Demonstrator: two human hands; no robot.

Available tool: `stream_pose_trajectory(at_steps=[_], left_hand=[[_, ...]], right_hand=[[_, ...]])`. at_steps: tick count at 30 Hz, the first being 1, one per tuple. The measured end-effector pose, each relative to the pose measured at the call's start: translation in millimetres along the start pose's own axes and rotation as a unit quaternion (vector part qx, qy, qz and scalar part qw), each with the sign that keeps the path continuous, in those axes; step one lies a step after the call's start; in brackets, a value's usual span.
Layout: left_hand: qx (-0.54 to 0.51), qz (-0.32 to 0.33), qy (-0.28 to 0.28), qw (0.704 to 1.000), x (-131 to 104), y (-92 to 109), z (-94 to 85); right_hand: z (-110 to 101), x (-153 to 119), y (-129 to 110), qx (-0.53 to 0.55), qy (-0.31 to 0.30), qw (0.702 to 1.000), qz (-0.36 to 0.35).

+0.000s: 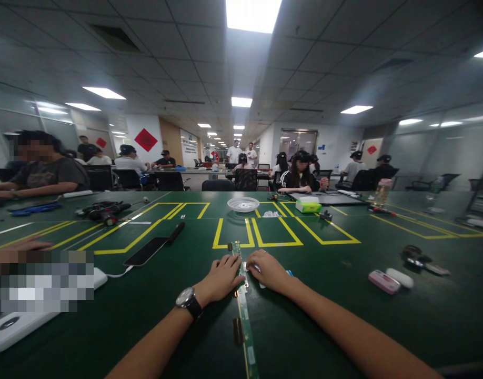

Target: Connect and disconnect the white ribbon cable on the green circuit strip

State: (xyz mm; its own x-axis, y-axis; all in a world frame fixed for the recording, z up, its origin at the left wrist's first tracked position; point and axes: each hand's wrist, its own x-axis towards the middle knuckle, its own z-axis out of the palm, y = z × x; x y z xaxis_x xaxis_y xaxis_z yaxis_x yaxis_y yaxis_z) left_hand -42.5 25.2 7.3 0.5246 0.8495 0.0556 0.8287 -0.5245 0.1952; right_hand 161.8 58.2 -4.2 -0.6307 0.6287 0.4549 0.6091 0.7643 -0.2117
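Observation:
A long, narrow green circuit strip (247, 326) lies lengthwise on the green table, running from the front edge of the view to just past my hands. My left hand (221, 276) rests on its left side, fingers spread and fingertips on the strip. On the strip's right side, my right hand (267, 269) has its fingers curled together around something small and whitish, mostly hidden beneath them. A bit of blue shows beside that wrist. Brown flexible tabs (237, 331) stick out from the strip's left edge.
A phone (147, 251) with a white cable lies left, near a white device (32, 321) and another person's hand (18, 252). Pink case (384, 282) and keys are right. Ahead stand a white plastic basket (243, 205) and a tissue pack (308, 205). People sit around.

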Motion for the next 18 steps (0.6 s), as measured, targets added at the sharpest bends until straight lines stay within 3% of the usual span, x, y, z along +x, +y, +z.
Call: stream_pose_trajectory(at_steps=[18], left_hand=[[-0.003, 0.025, -0.013, 1.000, 1.0, -5.0, -1.4]], right_hand=[[-1.5, -0.8, 1.1, 0.023, 0.009, 0.999, -0.035]])
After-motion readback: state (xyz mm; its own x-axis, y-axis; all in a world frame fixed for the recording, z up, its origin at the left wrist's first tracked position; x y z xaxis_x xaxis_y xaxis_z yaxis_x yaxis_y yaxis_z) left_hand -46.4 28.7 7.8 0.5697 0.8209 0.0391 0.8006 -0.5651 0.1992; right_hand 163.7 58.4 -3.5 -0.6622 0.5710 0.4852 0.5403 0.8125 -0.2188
